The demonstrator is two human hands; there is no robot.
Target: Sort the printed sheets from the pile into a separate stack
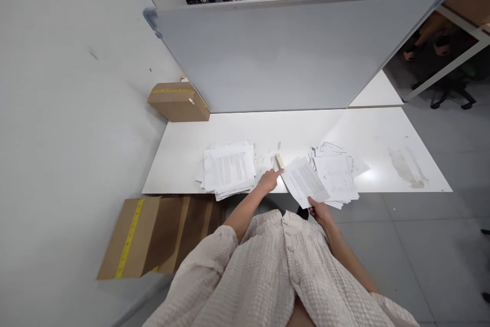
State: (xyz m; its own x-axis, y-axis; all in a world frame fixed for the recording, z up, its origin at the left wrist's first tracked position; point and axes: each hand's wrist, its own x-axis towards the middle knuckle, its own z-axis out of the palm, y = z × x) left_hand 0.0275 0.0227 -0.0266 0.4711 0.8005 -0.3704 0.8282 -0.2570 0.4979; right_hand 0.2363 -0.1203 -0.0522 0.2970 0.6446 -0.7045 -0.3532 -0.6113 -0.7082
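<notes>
My right hand (319, 210) pinches the lower edge of a printed sheet of paper (305, 180), thumb on top. The sheet slants over the table's front edge and partly overlaps a loose pile of papers (337, 176) on the right. My left hand (269, 180) is at the sheet's upper left, index finger stretched out. Its fingertip meets the near end of a small beige block-like object (279, 161); whether it also touches the sheet's corner I cannot tell. Left of that hand lies another stack of printed papers (229, 169), its edges uneven.
A whiteboard (268, 56) stands upright along the back of the white table (176, 164). One cardboard box (178, 105) sits at the table's back left corner; more cardboard boxes (130, 240) are below on the left by the wall. Beyond, at right, are a person's feet (409, 55) and a wheeled chair (451, 95).
</notes>
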